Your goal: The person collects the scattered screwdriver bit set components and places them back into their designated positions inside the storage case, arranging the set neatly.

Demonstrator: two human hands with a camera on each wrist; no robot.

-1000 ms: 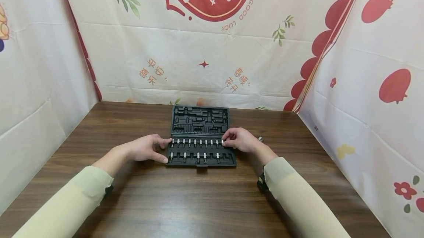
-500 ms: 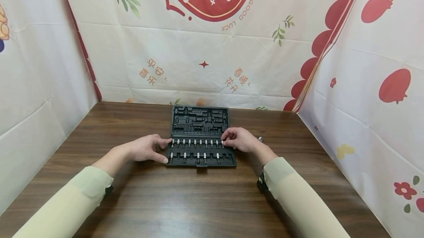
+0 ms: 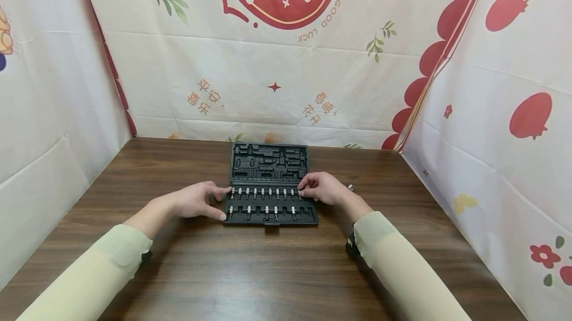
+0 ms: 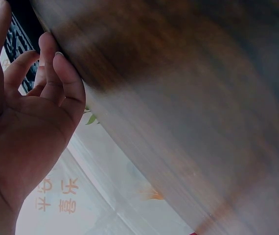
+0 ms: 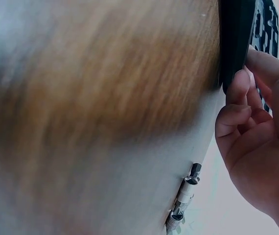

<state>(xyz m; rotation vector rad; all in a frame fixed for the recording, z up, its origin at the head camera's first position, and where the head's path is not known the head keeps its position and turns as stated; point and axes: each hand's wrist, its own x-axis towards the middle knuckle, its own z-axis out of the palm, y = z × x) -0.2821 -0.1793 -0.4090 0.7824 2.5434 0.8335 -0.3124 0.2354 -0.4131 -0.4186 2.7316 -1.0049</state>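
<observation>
A black tool case [image 3: 259, 202] lies unfolded on the table, its moulded lid [image 3: 270, 161] at the back. Silver bit sockets stand in two rows in the near half; the back row [image 3: 270, 192] is longer than the front row [image 3: 267, 211]. My left hand [image 3: 194, 200] rests at the case's left edge, index fingertip by the leftmost bit socket and thumb at the front corner. At the right end of the back row, my right hand [image 3: 327, 189] pinches a bit socket [image 3: 300, 193] between thumb and index finger. In the right wrist view the case wall hides that socket.
Loose bit sockets [image 5: 184, 193] lie on the table right of the case, partly behind the right hand in the head view [image 3: 351, 188]. The brown wooden table [image 3: 268, 271] is bounded by printed cloth [image 3: 277, 57] at the back and sides.
The head view has shifted very slightly. Both hands and the case stay where they were, the right fingers still at the end socket.
</observation>
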